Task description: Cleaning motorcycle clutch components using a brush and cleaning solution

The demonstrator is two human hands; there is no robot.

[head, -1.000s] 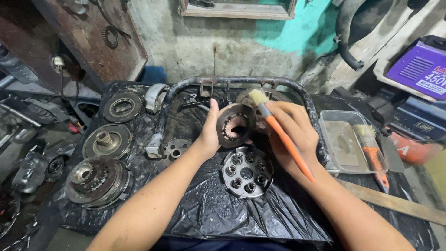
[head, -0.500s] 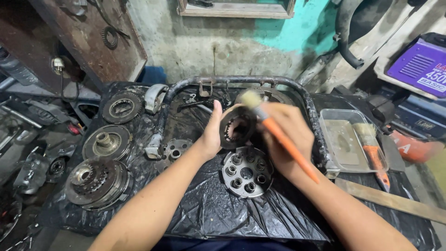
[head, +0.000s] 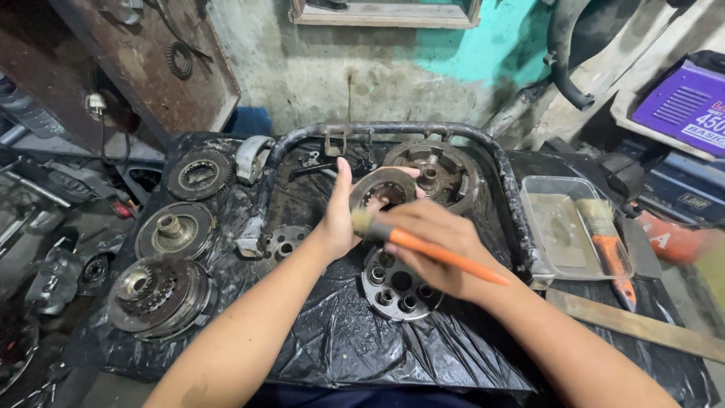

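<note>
Black plastic sheeting (head: 355,344) covers a cluttered workbench set against a stained grey and teal wall. At its middle, the left hand (head: 337,219) is closed around the rim of a round metal clutch hub (head: 381,189), thumb pointing up along the near edge, holding the part tilted above the sheeting. The right hand (head: 434,245) is pinched around the orange handle of a paintbrush (head: 423,245), whose bristles sit against the lower edge of the hub, just beside the left palm. Brushing such a part goes best, by the look of it, with the hub held steady and turned a little at a time so the bristles reach into each recess, and with loosened grime falling onto the sheeting rather than onto cleaned pieces.

Directly beneath the hands lies a plate with round holes (head: 396,285), flat on the plastic. Behind the hub sits a larger round housing (head: 442,174), inside the curve of a bent metal tube frame (head: 377,130). To the right, a clear shallow tray (head: 563,227) holds murky liquid, with a second orange-handled brush (head: 608,242) resting across it. On the left side of the bench stand three more round clutch parts (head: 158,295), well apart from the hands.
</note>
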